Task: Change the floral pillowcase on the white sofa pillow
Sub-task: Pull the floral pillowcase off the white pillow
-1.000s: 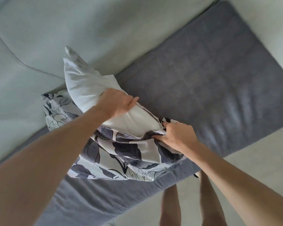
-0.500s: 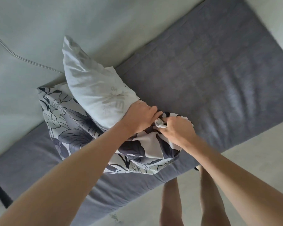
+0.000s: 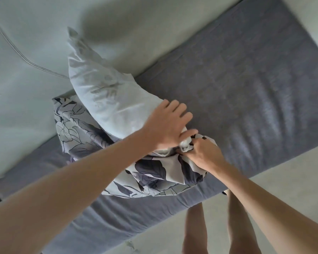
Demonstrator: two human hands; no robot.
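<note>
**Pillow half out of its cover, one corner held fast**

The plump white fabric pillow (image 3: 106,96) stands tilted in the middle left of the frame, its upper end bare and leaning on the pale sofa back (image 3: 35,43), its lower end inside the grey-and-white floral cotton pillowcase (image 3: 154,173), which lies bunched on the dark grey seat cushion (image 3: 246,88). The left hand (image 3: 168,125) lies flat on the pillow's lower right edge, fingers straight and spread, thumb tucked toward the cover's mouth. The right hand (image 3: 203,153), just below it and touching it, has its fingers curled tightly round a gathered fold of the pillowcase opening, with a bit of white cloth caught in the pinch.

The risk, as I judge it, sits in that pinch: if the right hand holds pillow fabric together with the cover, pulling would drag both and the corner would stay trapped. A flat left palm also gives little purchase, so the pillow could slip sideways or topple toward the frame's upper left, and a hard tug could strain the seam at the opening.

Against half a second ago, the left hand has opened from a closed grasp beside the right hand and moved up onto the pillow's edge. More white pillow shows, and the cover has slid lower.
</note>
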